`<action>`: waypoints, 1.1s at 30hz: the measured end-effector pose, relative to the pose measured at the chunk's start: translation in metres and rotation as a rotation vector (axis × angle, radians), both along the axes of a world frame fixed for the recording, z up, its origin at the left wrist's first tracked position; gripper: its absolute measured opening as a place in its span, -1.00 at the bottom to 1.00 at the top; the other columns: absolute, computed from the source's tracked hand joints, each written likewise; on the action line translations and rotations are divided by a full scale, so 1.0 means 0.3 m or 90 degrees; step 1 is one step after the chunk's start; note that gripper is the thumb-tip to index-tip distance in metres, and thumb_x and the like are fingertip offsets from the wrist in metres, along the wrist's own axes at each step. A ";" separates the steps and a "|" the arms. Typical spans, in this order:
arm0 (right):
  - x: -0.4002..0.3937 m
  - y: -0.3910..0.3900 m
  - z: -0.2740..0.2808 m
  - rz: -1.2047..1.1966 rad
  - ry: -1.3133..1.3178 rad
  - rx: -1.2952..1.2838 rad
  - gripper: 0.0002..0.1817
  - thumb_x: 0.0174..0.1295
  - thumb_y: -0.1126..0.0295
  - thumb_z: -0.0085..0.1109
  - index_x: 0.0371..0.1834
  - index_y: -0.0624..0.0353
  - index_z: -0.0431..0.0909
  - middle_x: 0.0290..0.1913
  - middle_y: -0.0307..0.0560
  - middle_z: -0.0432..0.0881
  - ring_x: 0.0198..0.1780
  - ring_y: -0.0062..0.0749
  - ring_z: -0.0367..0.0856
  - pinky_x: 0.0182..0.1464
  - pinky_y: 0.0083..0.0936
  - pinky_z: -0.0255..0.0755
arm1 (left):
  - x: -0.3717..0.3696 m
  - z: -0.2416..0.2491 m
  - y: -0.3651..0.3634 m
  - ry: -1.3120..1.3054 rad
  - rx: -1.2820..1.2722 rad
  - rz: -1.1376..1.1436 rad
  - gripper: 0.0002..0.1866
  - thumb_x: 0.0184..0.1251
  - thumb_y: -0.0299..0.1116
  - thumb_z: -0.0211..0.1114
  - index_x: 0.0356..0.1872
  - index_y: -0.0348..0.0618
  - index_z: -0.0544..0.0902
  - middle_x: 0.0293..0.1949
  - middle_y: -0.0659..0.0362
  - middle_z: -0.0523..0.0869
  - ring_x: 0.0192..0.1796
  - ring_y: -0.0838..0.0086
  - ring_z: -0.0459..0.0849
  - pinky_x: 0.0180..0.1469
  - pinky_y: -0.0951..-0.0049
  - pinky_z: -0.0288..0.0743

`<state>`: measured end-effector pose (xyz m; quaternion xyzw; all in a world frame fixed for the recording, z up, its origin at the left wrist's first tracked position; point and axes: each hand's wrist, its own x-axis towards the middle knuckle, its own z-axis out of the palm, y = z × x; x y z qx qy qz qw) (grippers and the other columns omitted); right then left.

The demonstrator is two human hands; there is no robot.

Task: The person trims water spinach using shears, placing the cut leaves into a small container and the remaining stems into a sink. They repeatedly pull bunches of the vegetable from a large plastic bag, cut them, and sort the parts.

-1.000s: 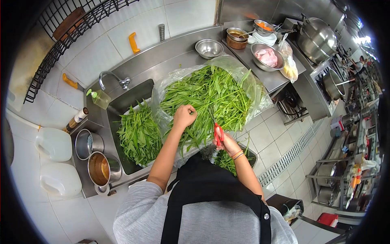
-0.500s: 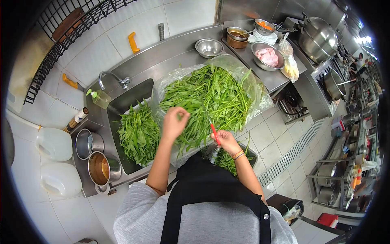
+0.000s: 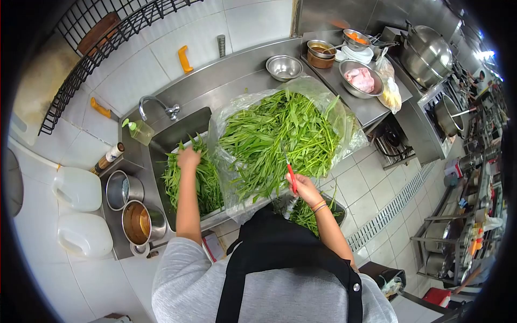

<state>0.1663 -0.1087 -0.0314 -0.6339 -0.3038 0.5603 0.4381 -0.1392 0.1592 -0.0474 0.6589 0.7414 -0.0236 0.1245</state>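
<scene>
My right hand (image 3: 304,190) is closed around the red handle of a thin-bladed knife (image 3: 291,176), its blade pointing away over the greens. Under the blade, long-stemmed leafy greens (image 3: 280,134) lie heaped in a large clear plastic bag (image 3: 221,121). My left hand (image 3: 188,158) is over at the sink, on a second pile of leafy greens (image 3: 202,185). Its fingers are slightly blurred and partly hidden among the leaves, so I cannot see whether they grip any. More cut stems (image 3: 304,215) lie in a container below my right wrist.
The sink (image 3: 161,145) has a tap (image 3: 171,111) and a green-topped soap bottle (image 3: 141,132) behind it. Metal pots (image 3: 156,223) and white jugs (image 3: 83,231) stand at left. A steel bowl (image 3: 285,67) and a bowl of raw meat (image 3: 371,90) sit at the back right.
My left hand has moved left from the bagged greens to the pile in the sink. My right hand still holds the knife in about the same place. The view has shifted slightly.
</scene>
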 end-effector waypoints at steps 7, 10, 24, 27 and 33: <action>0.011 0.003 -0.040 -0.107 -0.016 -0.071 -0.48 0.11 -0.20 0.13 -0.54 0.07 0.39 -0.63 -0.33 0.41 -0.70 -0.71 0.31 -0.62 -0.75 0.28 | 0.514 0.089 -0.299 -0.621 0.100 -0.279 -0.71 0.11 -0.19 0.33 -0.35 -0.25 0.66 -0.46 0.06 0.70 -0.40 0.33 0.68 -0.28 0.42 0.53; 0.012 -0.021 -0.044 -0.119 -0.008 -0.071 -0.50 0.12 -0.18 0.13 -0.55 0.04 0.38 -0.64 -0.34 0.41 -0.70 -0.71 0.31 -0.62 -0.76 0.27 | 0.631 0.058 -0.348 -0.576 0.179 -0.340 -0.64 -0.02 -0.19 0.43 -0.29 -0.26 0.62 -0.41 0.03 0.68 -0.36 0.34 0.66 -0.27 0.40 0.54; 0.004 -0.080 0.008 -0.018 0.051 0.029 -0.64 0.27 0.01 0.06 -0.37 0.11 0.43 -0.59 -0.35 0.43 -0.59 -0.74 0.32 -0.53 -0.78 0.23 | 0.548 0.055 -0.280 -0.895 -0.164 0.004 -0.80 0.28 -0.47 0.11 -0.09 -0.23 0.53 -0.36 0.21 0.61 -0.31 0.54 0.54 -0.23 0.56 0.43; -0.003 -0.054 0.031 0.025 0.035 0.047 -0.63 0.27 0.01 0.05 -0.38 0.11 0.43 -0.58 -0.35 0.44 -0.59 -0.74 0.32 -0.53 -0.78 0.23 | 0.535 0.059 -0.293 -0.900 -0.197 -0.086 -0.78 0.24 -0.49 0.16 -0.08 -0.26 0.55 -0.30 0.20 0.63 -0.28 0.57 0.55 -0.19 0.58 0.42; -0.006 -0.016 0.086 0.053 0.052 0.033 -0.57 0.20 -0.09 0.11 -0.52 0.06 0.40 -0.63 -0.39 0.39 -0.64 -0.75 0.27 -0.58 -0.78 0.14 | 0.518 0.088 -0.327 -0.990 -0.212 -0.100 -0.75 0.16 -0.50 0.26 -0.13 -0.33 0.57 -0.31 0.21 0.64 -0.32 0.58 0.56 -0.21 0.59 0.39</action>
